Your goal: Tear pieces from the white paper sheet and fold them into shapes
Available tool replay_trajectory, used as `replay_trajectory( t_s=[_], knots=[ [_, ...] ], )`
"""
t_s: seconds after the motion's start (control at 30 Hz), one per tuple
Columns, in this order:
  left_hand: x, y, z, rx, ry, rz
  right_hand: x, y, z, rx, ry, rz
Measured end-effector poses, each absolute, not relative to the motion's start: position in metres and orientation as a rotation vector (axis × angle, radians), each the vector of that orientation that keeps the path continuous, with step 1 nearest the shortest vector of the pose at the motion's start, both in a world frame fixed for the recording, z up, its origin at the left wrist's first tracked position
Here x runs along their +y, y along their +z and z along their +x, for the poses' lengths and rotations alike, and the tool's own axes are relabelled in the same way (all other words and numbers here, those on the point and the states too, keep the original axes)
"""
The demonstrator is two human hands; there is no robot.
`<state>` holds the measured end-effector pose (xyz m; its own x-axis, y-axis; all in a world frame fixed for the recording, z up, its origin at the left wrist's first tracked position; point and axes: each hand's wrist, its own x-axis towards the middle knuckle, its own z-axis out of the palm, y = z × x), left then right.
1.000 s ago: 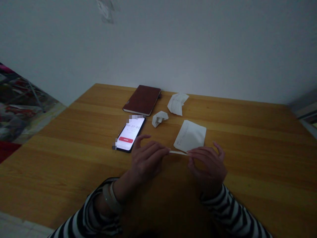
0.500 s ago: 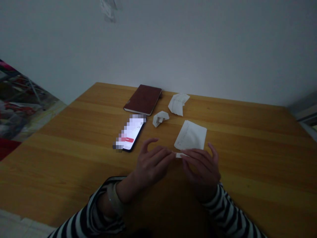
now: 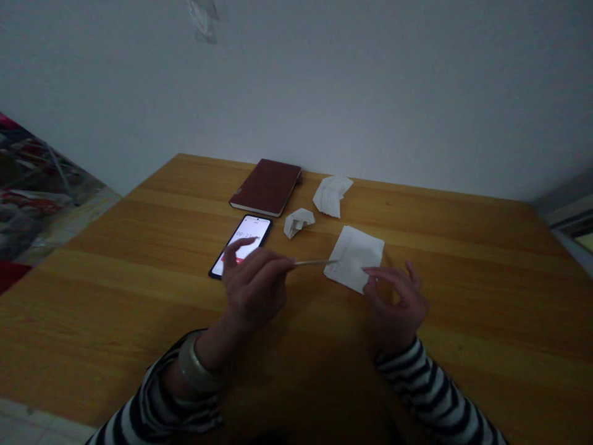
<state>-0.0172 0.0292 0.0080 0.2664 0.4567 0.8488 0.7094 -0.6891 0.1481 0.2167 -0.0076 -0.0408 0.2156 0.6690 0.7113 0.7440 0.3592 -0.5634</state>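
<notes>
My left hand (image 3: pixel 254 281) pinches one end of a thin white paper strip (image 3: pixel 315 262) between thumb and fingertips. Seen almost edge-on, the strip points right, its free end over a white sheet of paper (image 3: pixel 354 256) lying on the table. My right hand (image 3: pixel 396 303) is at the sheet's lower right corner, apart from the strip. Its thumb and index finger curl together in a ring, tips close together, and nothing shows in them. Partly behind my left hand lies a phone (image 3: pixel 259 228) with a lit timer screen.
A dark red notebook (image 3: pixel 266 187) lies near the back edge of the wooden table (image 3: pixel 115 272). To its right are a pleated piece of paper (image 3: pixel 331 196) and a smaller folded piece of paper (image 3: pixel 299 221). A pale wall (image 3: pixel 370 93) rises behind the table.
The hands have drawn apart, left hand moving left and slightly up, right hand slightly right. The strip, earlier between both hands, now stays in the left hand only.
</notes>
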Motion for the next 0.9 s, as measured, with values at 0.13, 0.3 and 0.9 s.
replay_trajectory(
  t_s=[0.13, 0.3, 0.9],
  knots=[
    [0.033, 0.009, -0.018, -1.144, -1.397, -2.171, -0.009, -0.044, 0.217, -1.352, 0.061, -1.344],
    [0.009, -0.012, 0.005, -0.943, -1.133, -2.595, -0.026, -0.039, 0.185, -1.355, 0.719, -1.356],
    [0.007, -0.028, 0.020, -1.407, -1.626, -3.177, -0.019, -0.044, 0.189, -1.333, 0.969, -1.342]
  ],
)
